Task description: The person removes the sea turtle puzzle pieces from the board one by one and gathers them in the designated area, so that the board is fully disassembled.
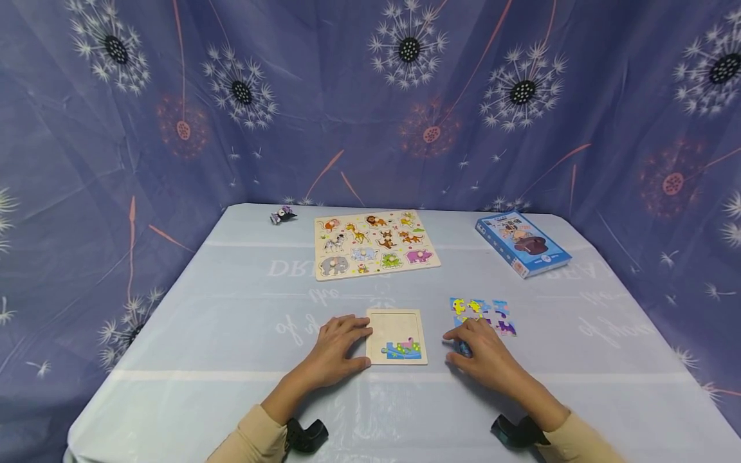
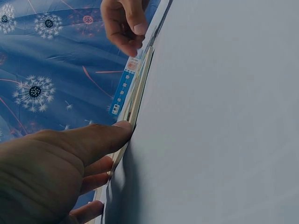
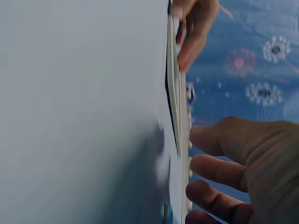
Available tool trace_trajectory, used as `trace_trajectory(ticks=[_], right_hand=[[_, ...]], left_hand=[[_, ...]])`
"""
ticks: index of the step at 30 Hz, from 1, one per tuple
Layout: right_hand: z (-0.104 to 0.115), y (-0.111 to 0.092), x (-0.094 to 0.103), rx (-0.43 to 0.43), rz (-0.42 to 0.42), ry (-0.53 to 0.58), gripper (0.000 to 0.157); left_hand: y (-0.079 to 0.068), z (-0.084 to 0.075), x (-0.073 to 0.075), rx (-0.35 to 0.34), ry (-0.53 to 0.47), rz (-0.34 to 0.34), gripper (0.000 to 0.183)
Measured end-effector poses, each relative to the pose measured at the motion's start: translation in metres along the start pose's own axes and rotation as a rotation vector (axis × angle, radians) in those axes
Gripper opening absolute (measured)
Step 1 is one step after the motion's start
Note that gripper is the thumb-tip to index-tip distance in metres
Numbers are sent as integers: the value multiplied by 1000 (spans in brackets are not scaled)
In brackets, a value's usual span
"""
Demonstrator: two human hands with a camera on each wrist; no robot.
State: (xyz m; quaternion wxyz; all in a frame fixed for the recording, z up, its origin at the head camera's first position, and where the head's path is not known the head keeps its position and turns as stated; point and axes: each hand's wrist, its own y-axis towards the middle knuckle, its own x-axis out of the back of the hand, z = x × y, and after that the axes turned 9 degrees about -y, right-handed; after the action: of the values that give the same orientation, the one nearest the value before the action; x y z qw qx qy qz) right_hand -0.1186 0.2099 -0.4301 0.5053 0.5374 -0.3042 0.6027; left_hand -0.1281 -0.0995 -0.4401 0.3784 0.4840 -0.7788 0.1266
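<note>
A small wooden puzzle tray point(image 1: 395, 326) lies flat in the middle of the table, with joined jigsaw pieces point(image 1: 403, 349) in its lower right part. My left hand point(image 1: 338, 347) rests at the tray's left side, fingertips near the upper edge and thumb at the lower corner. To the right, my right hand point(image 1: 485, 354) hovers over the table with fingers loosely bent and apart from the thumb. A dark blue piece point(image 1: 465, 348) shows below its fingers. Colourful loose jigsaw pieces point(image 1: 502, 315) lie just beyond that hand, partly hidden by it.
Farther back lies a wooden animal puzzle board point(image 1: 376, 244). A blue puzzle box point(image 1: 523, 243) sits at the back right. Near the back left edge is a small dark purple object point(image 1: 283, 215). A patterned cloth point(image 1: 324, 96) hangs behind the table.
</note>
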Motion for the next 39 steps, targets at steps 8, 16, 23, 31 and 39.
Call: trace_trajectory(ticks=[8, 16, 23, 31, 39], right_hand=[[35, 12, -13, 95, 16, 37, 26], [54, 24, -21, 129, 46, 37, 25], [59, 29, -26, 142, 39, 39, 27], [61, 29, -26, 138, 43, 39, 28], [61, 29, -25, 148, 34, 24, 27]], left_hand=[[1, 1, -1, -10, 7, -2, 53], [1, 0, -1, -11, 18, -2, 53], [0, 1, -1, -10, 19, -5, 52], [0, 2, -2, -8, 17, -4, 52], [0, 1, -2, -5, 19, -3, 52]])
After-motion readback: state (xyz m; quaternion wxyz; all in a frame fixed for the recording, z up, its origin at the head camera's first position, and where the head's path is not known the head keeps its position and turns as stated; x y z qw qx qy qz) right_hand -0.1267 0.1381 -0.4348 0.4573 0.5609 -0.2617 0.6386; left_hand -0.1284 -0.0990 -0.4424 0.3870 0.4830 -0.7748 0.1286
